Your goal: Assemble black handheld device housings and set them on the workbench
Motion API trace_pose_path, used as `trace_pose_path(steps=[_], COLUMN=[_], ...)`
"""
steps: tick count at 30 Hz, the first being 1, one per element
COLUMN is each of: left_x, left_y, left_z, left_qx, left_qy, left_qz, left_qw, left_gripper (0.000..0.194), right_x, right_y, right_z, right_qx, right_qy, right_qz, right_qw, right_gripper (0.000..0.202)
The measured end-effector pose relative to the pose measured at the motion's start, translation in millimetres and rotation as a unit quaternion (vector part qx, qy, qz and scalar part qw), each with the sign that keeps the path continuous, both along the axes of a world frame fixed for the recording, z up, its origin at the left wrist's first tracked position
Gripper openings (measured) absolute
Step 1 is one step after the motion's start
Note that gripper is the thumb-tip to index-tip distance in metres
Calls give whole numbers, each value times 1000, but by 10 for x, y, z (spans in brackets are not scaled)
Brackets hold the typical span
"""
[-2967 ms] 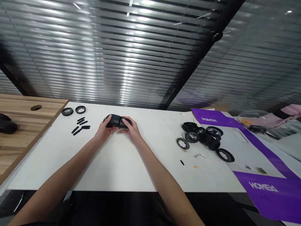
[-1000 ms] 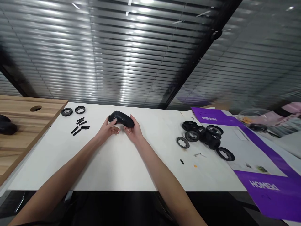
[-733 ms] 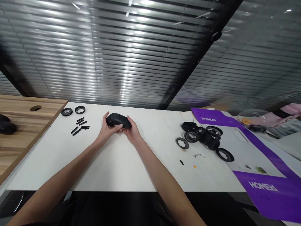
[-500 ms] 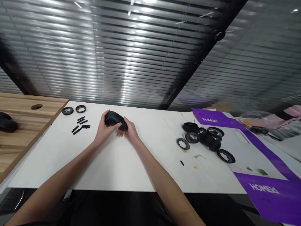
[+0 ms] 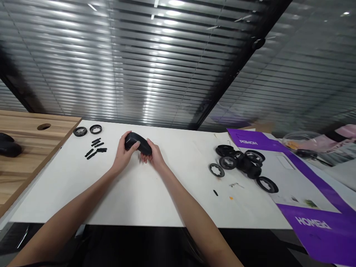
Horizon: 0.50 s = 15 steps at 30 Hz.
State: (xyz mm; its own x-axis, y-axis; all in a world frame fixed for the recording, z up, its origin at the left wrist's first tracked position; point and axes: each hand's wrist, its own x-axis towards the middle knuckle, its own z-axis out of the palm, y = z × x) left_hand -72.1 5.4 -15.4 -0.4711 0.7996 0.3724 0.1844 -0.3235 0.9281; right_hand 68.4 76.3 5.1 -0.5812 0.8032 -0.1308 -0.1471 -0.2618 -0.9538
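Between both hands is a smooth, black, rounded and elongated plastic piece (image 5: 139, 141), tilted down towards the right; its exact kind does not show. My left hand (image 5: 124, 150) grips its left end, thumb laid across the near side. At the right end, my right hand (image 5: 154, 152) is closed round it, with some fingers curled underneath. Left of my hands, several thin black strips (image 5: 96, 148) lie in a loose group on the white table (image 5: 133, 196). Beyond them rest two black rings with notched inner edges, one ring (image 5: 80, 131) left of the other ring (image 5: 96, 129).
On the right lies a pile of black rings and rounded parts (image 5: 241, 161), partly over a purple and white box panel (image 5: 300, 185). A small black strip (image 5: 215, 193) and an orange bit (image 5: 231, 198) sit nearer. A wooden surface (image 5: 27, 167) adjoins at left; blinds stand behind.
My left thumb has shifted from the right part of the black piece back towards its middle. The piece has turned slightly in my hands. Everything on the table stays put.
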Motion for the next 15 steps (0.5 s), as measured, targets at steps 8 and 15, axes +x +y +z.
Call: trace_pose_path(steps=[8, 15], left_x=[-6, 35], left_y=[23, 42], left_z=[50, 55], left_qx=[5, -19], left_qy=[-32, -31], left_qz=[-12, -2], left_qw=[999, 999], left_gripper=[52, 57], right_x=[16, 40], right_y=[-3, 108], right_z=[-17, -158], right_qx=[18, 72], right_qy=[3, 6], right_qz=[-3, -20], right_qw=[1000, 997], right_gripper=[58, 47])
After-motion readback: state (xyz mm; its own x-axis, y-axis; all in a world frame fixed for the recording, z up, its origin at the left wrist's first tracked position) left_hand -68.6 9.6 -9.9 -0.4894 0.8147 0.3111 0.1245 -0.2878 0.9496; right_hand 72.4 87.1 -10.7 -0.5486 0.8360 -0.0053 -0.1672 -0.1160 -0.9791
